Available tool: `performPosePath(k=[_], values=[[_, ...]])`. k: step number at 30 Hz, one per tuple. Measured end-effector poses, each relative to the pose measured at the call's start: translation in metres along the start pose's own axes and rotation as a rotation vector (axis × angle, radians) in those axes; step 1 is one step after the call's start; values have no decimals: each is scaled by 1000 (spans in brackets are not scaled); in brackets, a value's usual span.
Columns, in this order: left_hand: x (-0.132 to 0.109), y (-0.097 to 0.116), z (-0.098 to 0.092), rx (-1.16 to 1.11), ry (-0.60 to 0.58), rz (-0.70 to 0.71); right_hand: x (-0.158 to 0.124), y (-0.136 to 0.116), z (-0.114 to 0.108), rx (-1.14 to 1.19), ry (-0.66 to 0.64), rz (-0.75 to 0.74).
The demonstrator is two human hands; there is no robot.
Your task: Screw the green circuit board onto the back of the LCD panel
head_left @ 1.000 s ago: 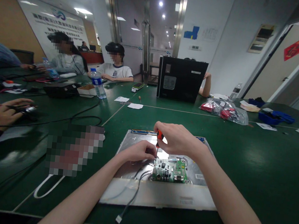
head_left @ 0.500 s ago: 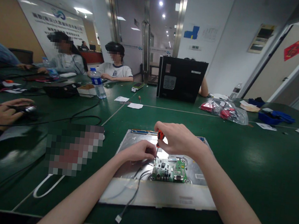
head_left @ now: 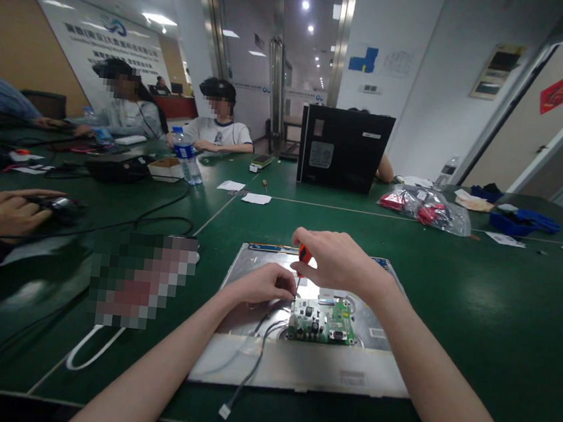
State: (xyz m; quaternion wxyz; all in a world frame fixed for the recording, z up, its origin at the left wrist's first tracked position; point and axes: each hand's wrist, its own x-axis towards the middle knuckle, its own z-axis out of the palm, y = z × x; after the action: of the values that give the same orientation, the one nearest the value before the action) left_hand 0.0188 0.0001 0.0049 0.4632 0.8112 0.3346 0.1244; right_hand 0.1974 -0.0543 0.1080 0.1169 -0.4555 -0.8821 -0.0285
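Observation:
My right hand [head_left: 339, 261] is wrapped round the orange and black handle of a screwdriver [head_left: 302, 261]. The shaft points down to the upper left corner of a green circuit board [head_left: 323, 319]. Close to the tip, my left hand [head_left: 264, 283] has its fingers pressed together by that corner; whatever they pinch is hidden. Beneath the board lies a flat metal-backed display panel [head_left: 370, 373] with a pale lower strip. A grey cable [head_left: 259, 363] with a white plug runs from the board's left side over the panel's front edge.
At left are a blurred-out object with a white loop [head_left: 95, 352], black cables and another person's hand [head_left: 4, 215]. Behind stand a black computer case [head_left: 345, 150] and a water bottle [head_left: 187, 154]. Plastic bags [head_left: 427, 209] and a blue glove [head_left: 531, 224] lie at right.
The view has shifted slightly. Both hands keep their places at the board's corner, and the screwdriver leans a little more.

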Motion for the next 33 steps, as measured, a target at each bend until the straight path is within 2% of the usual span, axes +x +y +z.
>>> performPosePath(k=[4, 14, 22, 33], values=[[1, -4, 0, -28, 2, -12, -4, -1, -5, 63, 2, -47], [2, -6, -2, 2, 16, 2, 5, -2, 5, -43, 41, 18], [1, -6, -2, -11, 20, 5, -2, -7, -4, 82, 6, -47], [2, -8, -1, -20, 24, 21, 5, -4, 3, -45, 32, 7]])
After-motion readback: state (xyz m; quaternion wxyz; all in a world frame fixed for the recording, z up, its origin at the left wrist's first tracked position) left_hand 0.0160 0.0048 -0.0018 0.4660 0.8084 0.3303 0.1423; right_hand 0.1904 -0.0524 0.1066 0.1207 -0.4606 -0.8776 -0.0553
